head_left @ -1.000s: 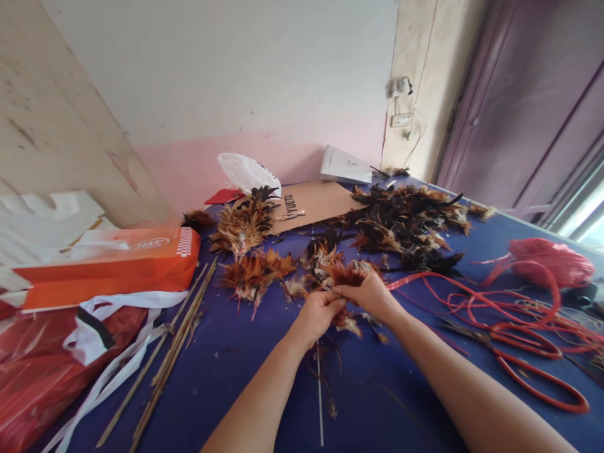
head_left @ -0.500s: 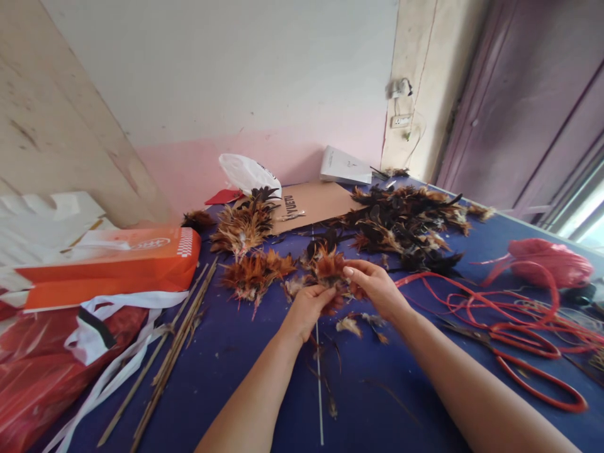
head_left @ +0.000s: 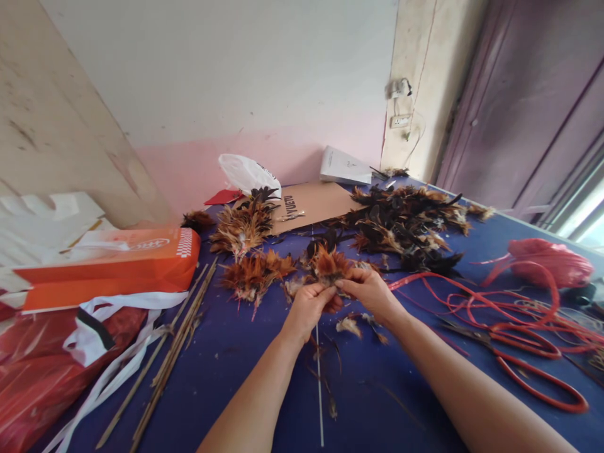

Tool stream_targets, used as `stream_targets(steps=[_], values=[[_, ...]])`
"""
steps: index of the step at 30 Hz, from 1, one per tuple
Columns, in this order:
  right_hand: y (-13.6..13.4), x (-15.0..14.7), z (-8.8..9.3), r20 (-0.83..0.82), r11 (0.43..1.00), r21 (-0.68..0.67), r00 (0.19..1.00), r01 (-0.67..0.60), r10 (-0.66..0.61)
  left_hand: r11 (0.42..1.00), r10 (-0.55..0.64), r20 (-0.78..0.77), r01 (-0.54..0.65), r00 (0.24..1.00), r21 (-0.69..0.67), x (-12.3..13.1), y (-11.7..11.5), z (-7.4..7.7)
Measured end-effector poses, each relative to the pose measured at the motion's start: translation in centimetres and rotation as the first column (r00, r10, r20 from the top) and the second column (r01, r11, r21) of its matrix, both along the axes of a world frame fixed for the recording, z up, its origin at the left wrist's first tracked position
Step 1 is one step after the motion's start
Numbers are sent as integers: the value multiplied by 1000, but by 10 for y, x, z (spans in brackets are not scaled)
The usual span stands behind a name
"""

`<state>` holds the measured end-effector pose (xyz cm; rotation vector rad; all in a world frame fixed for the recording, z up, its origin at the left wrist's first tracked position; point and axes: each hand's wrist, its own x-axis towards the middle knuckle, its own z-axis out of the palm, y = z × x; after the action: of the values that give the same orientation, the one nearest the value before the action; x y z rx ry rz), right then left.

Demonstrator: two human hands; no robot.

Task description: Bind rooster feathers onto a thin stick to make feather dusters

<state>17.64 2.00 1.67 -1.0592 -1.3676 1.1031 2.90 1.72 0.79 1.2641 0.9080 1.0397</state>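
A small bunch of brown feathers point(head_left: 329, 263) is pinched between both hands above the blue table. My left hand point(head_left: 309, 306) is closed on its lower end from the left. From the right, my right hand point(head_left: 367, 290) grips the same end, its thumb close to the left thumb. The quill ends are mostly covered by my fingers. Just left lies an orange-brown feather bundle point(head_left: 257, 275), with a taller bundle point(head_left: 243, 229) behind it. A big pile of dark feathers point(head_left: 406, 223) spreads to the right. Loose feathers point(head_left: 349, 326) lie below my right hand.
Red-handled scissors point(head_left: 523, 341) and tangled pink plastic twine point(head_left: 453, 301) lie at right, with a twine ball point(head_left: 550, 263) behind. Thin sticks point(head_left: 174, 362), an orange bag point(head_left: 108, 270) and white straps are at left. Cardboard point(head_left: 316, 204) and a white box point(head_left: 346, 167) sit by the wall.
My right hand has moved slightly left and down, from the side of the feathers to their lower end beside my left thumb. The feather bunch now stands more upright.
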Motion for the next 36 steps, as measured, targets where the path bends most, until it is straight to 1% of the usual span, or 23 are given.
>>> stream_targets(steps=[7, 10, 14, 15, 17, 19, 20, 21, 22, 24, 26, 29, 30, 31, 33, 35, 36], values=[[0, -1, 0, -42, 999, 2, 998, -37, 37, 997, -38, 87, 43, 996, -59, -1, -1, 0], [0, 3, 4, -51, 996, -44, 996, -76, 74, 995, -25, 135, 37, 991, -90, -3, 0, 2], [1, 14, 11, -4, 994, -106, 1000, -7, 7, 988, 14, 277, 29, 961, -152, -8, 2, 7], [1, 16, 13, 2, 993, -114, 1000, -26, 27, 986, 20, 313, 33, 950, -165, -10, 3, 8], [-1, 17, 15, -4, 980, -133, 989, -147, 148, 982, 26, 367, 44, 930, -181, -11, 3, 10], [-4, 13, 14, 0, 935, -159, 948, -316, 320, 982, 21, 402, 57, 915, -183, -12, 4, 10], [-6, 11, 12, 11, 913, -172, 926, -369, 377, 981, 18, 412, 63, 911, -181, -12, 4, 10], [-7, 8, 10, 35, 903, -182, 916, -388, 401, 981, 15, 418, 67, 908, -181, -12, 4, 10], [-7, 6, 7, 69, 908, -184, 916, -377, 394, 982, 16, 425, 66, 905, -178, -13, 5, 10], [-7, 3, 3, 158, 938, -166, 930, -305, 331, 984, 41, 448, 43, 893, -175, -15, 7, 9], [-6, 2, 0, 250, 956, -137, 925, -259, 286, 983, 96, 491, -6, 866, -182, -18, 11, 8], [-8, 2, 0, 413, 946, -101, 852, -308, 322, 968, 208, 550, -91, 809, -233, -25, 19, 5], [-10, 1, 0, 479, 944, -66, 819, -325, 315, 961, 240, 558, -111, 795, -255, -27, 21, 4], [-11, 0, 0, 540, 944, -11, 793, -329, 283, 954, 262, 560, -125, 786, -271, -28, 23, 3], [-12, -2, 1, 616, 947, 141, 774, -290, 145, 950, 276, 550, -134, 788, -284, -29, 24, 2], [-11, -1, 4, 615, 940, 288, 788, -185, -34, 953, 262, 529, -129, 807, -275, -28, 23, 2], [-10, 1, 7, 606, 934, 333, 789, -128, -107, 955, 253, 516, -126, 819, -269, -27, 22, 2]])
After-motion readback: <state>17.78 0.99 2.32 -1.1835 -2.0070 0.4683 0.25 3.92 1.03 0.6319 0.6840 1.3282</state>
